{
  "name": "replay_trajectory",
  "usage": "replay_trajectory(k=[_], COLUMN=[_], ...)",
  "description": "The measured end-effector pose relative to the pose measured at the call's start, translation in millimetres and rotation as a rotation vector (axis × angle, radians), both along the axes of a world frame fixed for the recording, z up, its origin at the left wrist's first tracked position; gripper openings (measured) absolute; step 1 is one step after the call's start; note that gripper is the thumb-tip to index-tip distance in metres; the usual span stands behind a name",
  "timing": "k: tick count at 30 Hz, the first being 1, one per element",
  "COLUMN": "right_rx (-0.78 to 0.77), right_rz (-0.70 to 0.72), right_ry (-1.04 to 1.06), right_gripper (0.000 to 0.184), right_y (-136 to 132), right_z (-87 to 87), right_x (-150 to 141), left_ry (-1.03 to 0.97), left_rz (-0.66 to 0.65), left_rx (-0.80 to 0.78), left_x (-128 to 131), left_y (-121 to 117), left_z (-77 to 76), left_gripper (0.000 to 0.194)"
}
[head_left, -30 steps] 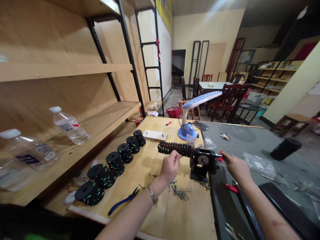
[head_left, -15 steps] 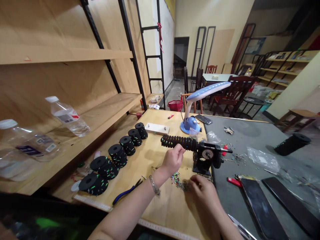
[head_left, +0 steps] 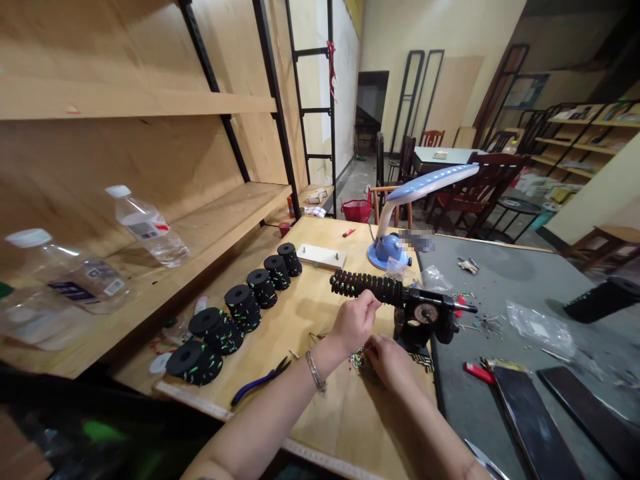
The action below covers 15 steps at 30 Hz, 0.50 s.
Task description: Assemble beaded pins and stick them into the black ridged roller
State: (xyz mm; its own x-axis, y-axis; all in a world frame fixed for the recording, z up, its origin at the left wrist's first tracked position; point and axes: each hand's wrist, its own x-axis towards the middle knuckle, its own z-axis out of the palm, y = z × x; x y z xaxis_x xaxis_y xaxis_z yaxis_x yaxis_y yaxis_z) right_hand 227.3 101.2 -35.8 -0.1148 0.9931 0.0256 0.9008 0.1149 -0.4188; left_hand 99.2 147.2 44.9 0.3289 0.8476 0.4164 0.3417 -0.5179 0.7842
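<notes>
Left hand (head_left: 354, 324) pinches the underside of the black studded roller (head_left: 367, 288); right hand (head_left: 391, 363) pinches into coloured pins (head_left: 361, 365) on the table (head_left: 330, 440).

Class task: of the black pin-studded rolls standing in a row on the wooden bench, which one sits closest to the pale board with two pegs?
The far-end roll, right beside the pale board; the other rolls run away from that board down the bench.

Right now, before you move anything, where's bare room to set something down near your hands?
Bare wood lies between the black spools and the black coil, just below the white board. Grey tabletop is free beyond the scattered pins. It's crowded around the left hand, the right hand, the pile of coloured pins and the hand-crank winder.
</notes>
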Motion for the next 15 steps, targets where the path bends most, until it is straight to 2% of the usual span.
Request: replay_trajectory(k=[6, 11, 15], right_rx=[0.005, 0.094, 0.196], right_rz=[-0.033, -0.085, -0.129], right_ry=[0.023, 0.108, 0.217], right_gripper=[0.015, 0.018, 0.019], right_y=[4.0, -2.4, -16.1], right_z=[-3.5, -9.7, -0.8], right_x=[-3.9, -0.6, 7.2], left_ry=[-0.01, -0.031, -0.038], left_rz=[0.006, 0.02, 0.011], left_rx=[0.004, 0.013, 0.01], left_x=[0.5, 3.3, 3.6], left_y=[1.4, 0.0, -1.0], left_z=[-3.9, -8.6, -13.1], left_gripper=[0.021, 0.022, 0.022])
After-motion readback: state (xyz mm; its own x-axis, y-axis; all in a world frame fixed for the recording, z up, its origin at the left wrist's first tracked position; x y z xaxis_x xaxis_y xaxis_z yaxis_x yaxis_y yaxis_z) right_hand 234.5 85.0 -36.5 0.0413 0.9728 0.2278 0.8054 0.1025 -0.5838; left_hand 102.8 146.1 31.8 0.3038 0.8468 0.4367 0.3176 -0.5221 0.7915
